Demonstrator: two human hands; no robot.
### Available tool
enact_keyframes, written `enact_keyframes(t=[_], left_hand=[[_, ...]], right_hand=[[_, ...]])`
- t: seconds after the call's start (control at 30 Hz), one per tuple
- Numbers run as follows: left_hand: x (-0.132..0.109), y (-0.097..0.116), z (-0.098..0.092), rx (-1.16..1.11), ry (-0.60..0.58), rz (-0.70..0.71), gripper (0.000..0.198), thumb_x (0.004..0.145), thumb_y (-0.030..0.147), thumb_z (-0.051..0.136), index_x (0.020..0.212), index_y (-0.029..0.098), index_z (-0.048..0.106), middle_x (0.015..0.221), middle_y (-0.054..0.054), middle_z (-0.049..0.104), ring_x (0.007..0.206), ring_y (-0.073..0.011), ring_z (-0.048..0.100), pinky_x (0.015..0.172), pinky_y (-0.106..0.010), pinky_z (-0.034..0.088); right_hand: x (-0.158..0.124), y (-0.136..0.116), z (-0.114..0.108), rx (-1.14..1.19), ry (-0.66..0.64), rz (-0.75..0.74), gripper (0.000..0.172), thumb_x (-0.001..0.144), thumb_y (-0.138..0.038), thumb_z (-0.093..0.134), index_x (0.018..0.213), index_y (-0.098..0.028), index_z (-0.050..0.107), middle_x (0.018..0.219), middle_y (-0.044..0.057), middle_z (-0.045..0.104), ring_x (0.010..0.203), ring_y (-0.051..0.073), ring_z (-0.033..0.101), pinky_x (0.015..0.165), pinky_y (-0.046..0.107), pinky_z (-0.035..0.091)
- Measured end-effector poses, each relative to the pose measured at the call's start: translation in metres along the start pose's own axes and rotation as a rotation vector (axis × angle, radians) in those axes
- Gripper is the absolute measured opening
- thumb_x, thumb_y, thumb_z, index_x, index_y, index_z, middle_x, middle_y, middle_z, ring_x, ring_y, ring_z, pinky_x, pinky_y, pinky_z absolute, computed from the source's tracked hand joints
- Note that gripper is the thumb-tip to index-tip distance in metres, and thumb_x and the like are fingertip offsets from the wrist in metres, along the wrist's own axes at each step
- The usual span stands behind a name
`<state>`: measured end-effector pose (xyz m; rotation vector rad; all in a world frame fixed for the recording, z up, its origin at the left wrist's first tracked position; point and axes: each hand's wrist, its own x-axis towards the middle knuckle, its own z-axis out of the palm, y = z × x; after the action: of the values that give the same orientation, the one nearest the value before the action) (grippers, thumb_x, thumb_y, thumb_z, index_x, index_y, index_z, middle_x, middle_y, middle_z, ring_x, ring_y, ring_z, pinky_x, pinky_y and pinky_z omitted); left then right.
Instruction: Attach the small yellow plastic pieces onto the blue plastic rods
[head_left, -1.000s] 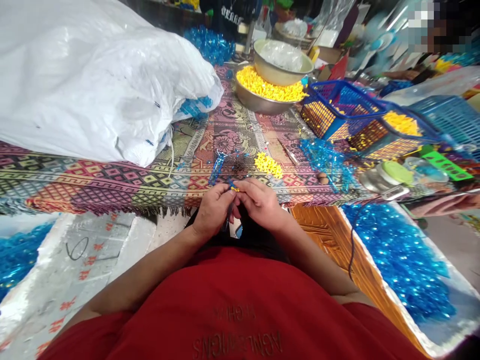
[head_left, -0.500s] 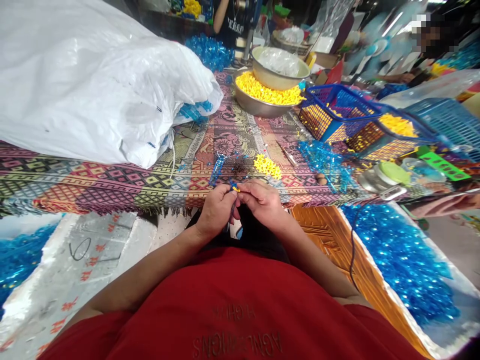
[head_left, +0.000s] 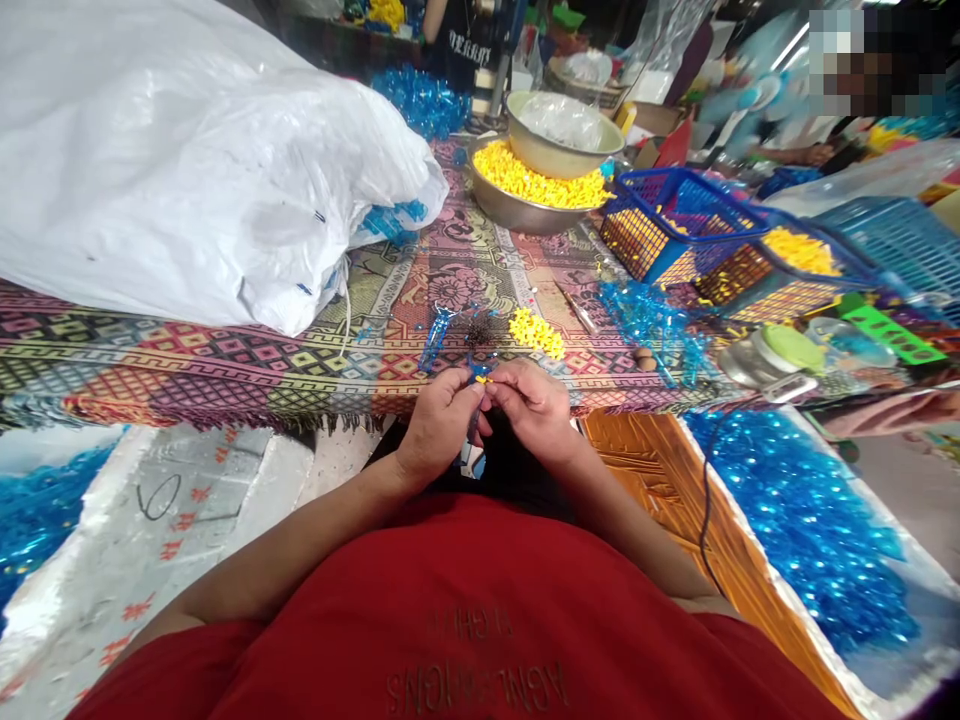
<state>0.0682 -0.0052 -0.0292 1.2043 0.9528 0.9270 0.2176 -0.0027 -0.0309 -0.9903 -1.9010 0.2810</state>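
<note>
At the table's front edge, my left hand (head_left: 441, 422) is closed on a small blue piece (head_left: 478, 373) that hangs partly below the fingers. My right hand (head_left: 536, 407) pinches a tiny yellow piece (head_left: 484, 380) against the blue one, and the fingertips of both hands nearly meet. Just beyond them lie a pile of small yellow pieces (head_left: 537, 334), a scatter of tiny dark bits (head_left: 480, 328) and a clear blue strip (head_left: 436, 338) on the patterned cloth (head_left: 390, 385).
A large white bag (head_left: 195, 170) covers the left. Behind stands a metal bowl of yellow pieces (head_left: 517, 208). Blue baskets (head_left: 682, 225), blue plastic pieces (head_left: 652, 320) and a green-lidded jar (head_left: 787, 350) are at right. Boxes of blue pieces (head_left: 810, 530) flank me; people are beyond.
Both hands have shifted slightly to the right together, still joined at the small blue and yellow pieces. The things on the table look unchanged.
</note>
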Motion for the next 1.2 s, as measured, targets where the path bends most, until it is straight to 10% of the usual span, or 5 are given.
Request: enact_keyframes(t=[1.2], left_hand=[[-0.002,0.004,0.007,0.1,-0.002,-0.009,0.02,0.087,0.03,0.042,0.072,0.018,0.048,0.049,0.003,0.056,0.037,-0.0098,0.051,0.038,-0.019,0.039]], right_hand=[[-0.012,0.005,-0.004,0.008,0.068,0.001,0.014,0.088,-0.019,0.055,0.09,-0.022,0.068,0.084,0.005,0.065,0.083,0.017,0.063,0.073,0.033,0.054]])
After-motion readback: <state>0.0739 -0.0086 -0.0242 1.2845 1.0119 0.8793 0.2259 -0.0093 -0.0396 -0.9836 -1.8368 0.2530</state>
